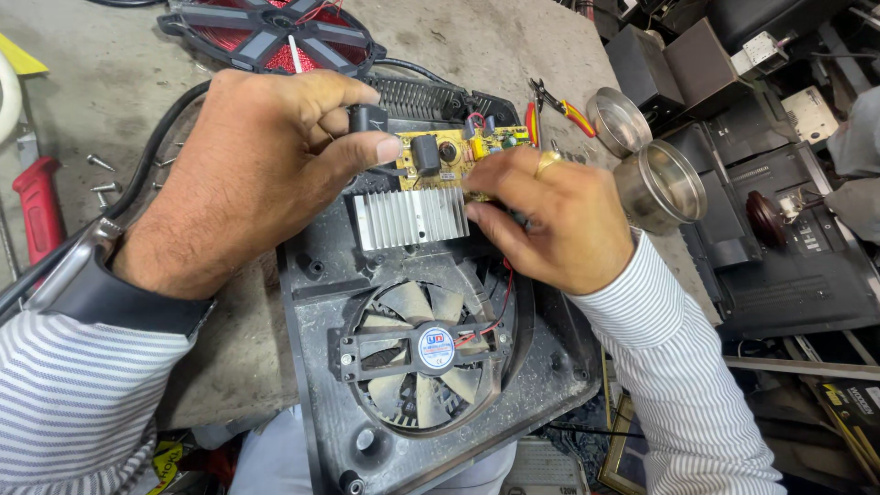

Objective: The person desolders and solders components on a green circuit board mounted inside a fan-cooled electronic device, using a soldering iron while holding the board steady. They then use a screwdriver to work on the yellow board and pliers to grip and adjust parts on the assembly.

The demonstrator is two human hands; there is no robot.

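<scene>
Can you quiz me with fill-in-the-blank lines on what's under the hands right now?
1. Both hands, left hand and right hand, hold the yellow ____.
2. Below the board sits a ribbed silver ____.
3. The black housing carries a round cooling ____.
4. The right hand wears a gold ____.

Missing words: circuit board; heat sink; fan; ring

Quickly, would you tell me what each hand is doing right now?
Left hand: closed, pinching a small black part on the circuit board.
Right hand: closed, gripping the circuit board's edge.

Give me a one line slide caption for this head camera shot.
Two hands, left and right, grip a yellow circuit board above a dusty fan.
</scene>
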